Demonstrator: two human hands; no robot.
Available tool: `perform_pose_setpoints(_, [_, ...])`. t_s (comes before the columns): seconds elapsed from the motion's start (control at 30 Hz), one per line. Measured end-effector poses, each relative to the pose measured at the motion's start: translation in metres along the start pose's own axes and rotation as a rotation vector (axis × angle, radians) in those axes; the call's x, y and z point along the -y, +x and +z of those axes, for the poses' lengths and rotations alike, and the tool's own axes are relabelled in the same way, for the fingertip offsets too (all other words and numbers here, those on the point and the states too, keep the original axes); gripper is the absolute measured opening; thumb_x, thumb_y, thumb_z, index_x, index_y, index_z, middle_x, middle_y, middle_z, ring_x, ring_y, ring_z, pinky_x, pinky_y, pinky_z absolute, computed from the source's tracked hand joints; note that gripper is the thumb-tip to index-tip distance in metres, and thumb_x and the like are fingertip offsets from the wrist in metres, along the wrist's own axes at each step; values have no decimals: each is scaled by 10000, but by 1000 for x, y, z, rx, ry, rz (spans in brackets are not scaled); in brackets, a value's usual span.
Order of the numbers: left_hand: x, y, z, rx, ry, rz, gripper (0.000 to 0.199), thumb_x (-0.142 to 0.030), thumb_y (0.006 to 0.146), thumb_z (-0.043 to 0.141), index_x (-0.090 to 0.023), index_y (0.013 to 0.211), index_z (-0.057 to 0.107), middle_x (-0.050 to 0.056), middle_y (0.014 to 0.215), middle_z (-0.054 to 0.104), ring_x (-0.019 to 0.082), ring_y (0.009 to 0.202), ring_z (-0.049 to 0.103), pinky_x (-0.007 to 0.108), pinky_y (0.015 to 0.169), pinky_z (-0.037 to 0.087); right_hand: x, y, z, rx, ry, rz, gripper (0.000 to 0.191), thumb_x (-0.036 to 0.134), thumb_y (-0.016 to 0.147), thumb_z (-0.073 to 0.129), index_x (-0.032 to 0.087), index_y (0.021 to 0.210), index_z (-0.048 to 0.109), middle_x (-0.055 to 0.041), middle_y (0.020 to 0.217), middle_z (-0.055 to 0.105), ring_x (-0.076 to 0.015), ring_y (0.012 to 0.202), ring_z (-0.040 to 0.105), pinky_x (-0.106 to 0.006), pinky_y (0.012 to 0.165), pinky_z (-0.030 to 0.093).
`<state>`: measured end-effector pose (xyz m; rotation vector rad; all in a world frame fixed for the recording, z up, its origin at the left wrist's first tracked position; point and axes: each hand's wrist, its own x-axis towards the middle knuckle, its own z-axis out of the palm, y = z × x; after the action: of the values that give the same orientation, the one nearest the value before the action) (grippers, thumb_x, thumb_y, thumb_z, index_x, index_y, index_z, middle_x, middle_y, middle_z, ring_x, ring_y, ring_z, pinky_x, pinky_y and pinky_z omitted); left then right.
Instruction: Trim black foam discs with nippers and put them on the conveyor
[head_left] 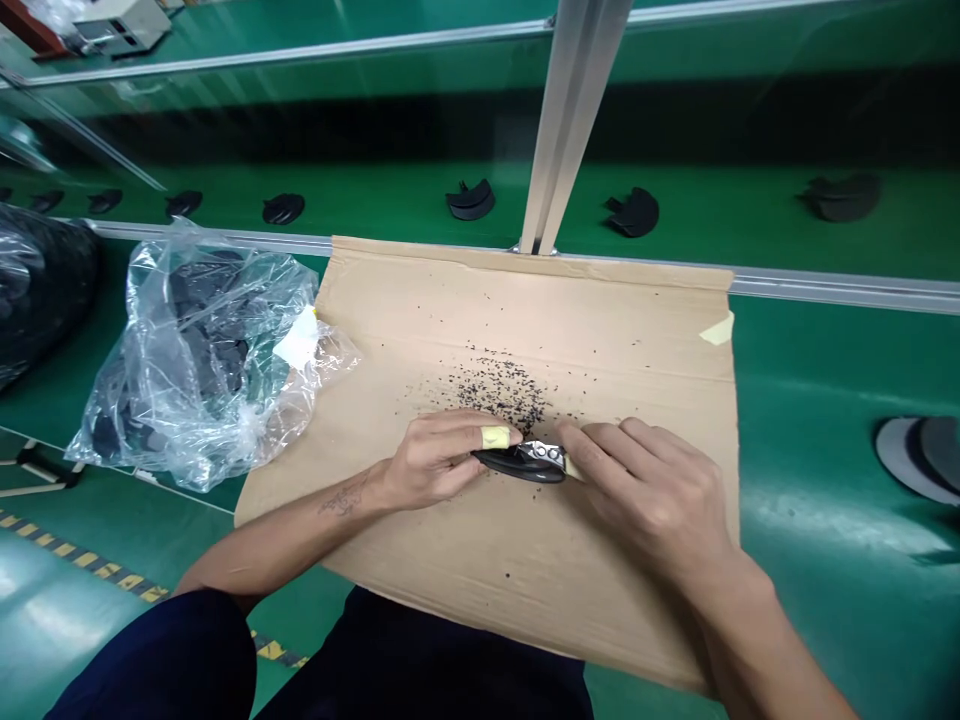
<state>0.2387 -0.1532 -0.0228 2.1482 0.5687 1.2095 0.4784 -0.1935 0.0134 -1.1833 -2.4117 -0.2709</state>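
My left hand (442,455), with yellow tape around one finger, is closed on a black, glossy, curved plastic part (525,468) held over the cardboard. My right hand (649,490) is wrapped around a pair of nippers (546,452). Their silver jaws lie against the upper edge of the plastic part, near my left fingertips; my fingers cover most of the handles. Many small black bits (499,388) are scattered over the cardboard sheet (465,560) just beyond both hands.
At left a clear plastic bag (202,350) holds black parts, beside a dark bag (41,290). Behind the cardboard runs a green conveyor belt (375,205) carrying several black parts, with a metal post (570,130) in front. Another part (922,455) lies at right.
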Motion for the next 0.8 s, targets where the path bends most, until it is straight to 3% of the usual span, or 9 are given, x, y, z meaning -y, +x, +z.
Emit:
perform_pose_setpoints(0.17, [-1,1,0,-3,12,-2,278,-97,909,640,-143,1178,692,100,969,766,166,898,739,297,748,648,0,-4,6,-19,141,71,256,63,945,562,211,1097,706,-20,843,748,-140,677,634,-296,619,489])
perform_pose_setpoints(0.33, [-1,2,0,-44,42,26,277,-154,888,678,-137,1165,681,85,932,723,149,815,691,263,667,595,-3,-3,7,-49,33,122,252,79,943,553,229,1055,721,-2,722,701,-142,614,567,-305,593,425])
perform_pose_setpoints(0.47, [-1,3,0,-33,67,25,251,-190,893,688,-137,1139,676,68,903,694,148,795,660,270,661,562,-4,-1,8,-18,14,153,160,133,953,566,206,1005,698,-27,773,703,-164,672,545,-318,619,378])
perform_pose_setpoints(0.8, [-3,6,0,-77,117,4,212,-247,907,705,-171,1102,675,34,862,673,131,747,623,256,633,521,-9,-3,12,42,32,210,217,253,956,585,193,1153,653,-84,872,689,-241,802,537,-357,654,322])
